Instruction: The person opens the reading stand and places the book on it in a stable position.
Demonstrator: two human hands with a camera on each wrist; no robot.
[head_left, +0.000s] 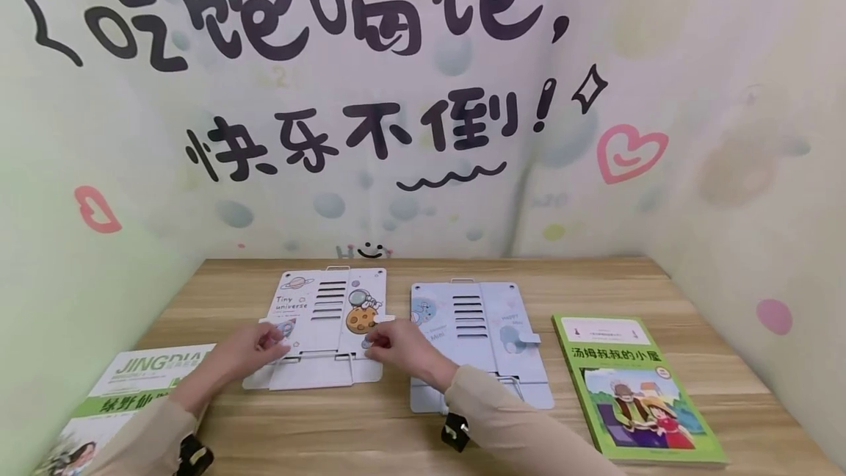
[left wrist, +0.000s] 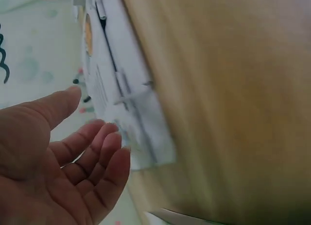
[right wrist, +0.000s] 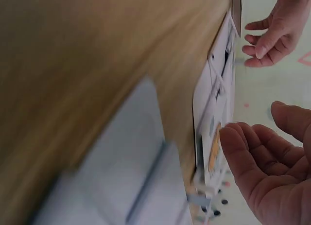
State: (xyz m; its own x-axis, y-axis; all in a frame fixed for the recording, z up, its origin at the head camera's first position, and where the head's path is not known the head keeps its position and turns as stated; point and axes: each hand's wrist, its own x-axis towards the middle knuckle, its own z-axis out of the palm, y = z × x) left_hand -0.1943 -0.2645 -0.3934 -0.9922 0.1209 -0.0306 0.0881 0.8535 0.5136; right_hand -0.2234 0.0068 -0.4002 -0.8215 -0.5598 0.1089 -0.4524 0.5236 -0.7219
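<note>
Two folding book stands lie side by side on the table. The left one is a white stand (head_left: 311, 333) printed with an astronaut and a ringed planet; its right neighbour is a pale blue stand (head_left: 469, 351). My left hand (head_left: 247, 351) hovers at the white stand's left side, fingers loosely bent. At that stand's right edge is my right hand (head_left: 403, 347), its forearm crossing over the pale blue stand. In the left wrist view the left hand (left wrist: 73, 166) has nothing between thumb and fingers. The right hand (right wrist: 272, 171) likewise holds nothing in its wrist view.
A green-bordered book (head_left: 641, 395) lies at the right of the wooden table (head_left: 317, 435). Another book (head_left: 119, 388) at the left is partly covered by my left forearm. Behind the table rises a printed wall (head_left: 423, 219).
</note>
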